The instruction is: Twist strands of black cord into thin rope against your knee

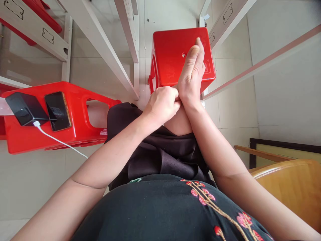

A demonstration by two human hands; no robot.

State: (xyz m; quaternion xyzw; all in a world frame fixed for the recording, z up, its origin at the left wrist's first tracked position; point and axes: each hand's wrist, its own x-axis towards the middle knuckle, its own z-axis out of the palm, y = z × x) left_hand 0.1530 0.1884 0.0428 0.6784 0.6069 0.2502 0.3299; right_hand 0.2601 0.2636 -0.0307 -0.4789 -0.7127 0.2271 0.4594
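My left hand (163, 104) is curled into a fist, with its thumb side against the inner wrist and palm heel of my right hand (192, 75). No object shows in the fist, though its inside faces away from me. My right hand is held edge-on, thumb and fingers stretched out and pointing away from me, with nothing in it. Both hands are above my bare knee (178, 124) and the dark skirt (163, 154). Beyond them stands a red plastic stool (170, 50), its top partly covered by my right hand.
Another red stool (82, 134) at left carries a phone (58, 111) and a black device (26, 108) with a white cable (60, 143). White frame legs (100, 43) flank the middle. A wooden chair (291, 184) stands at right on the tiled floor (230, 90).
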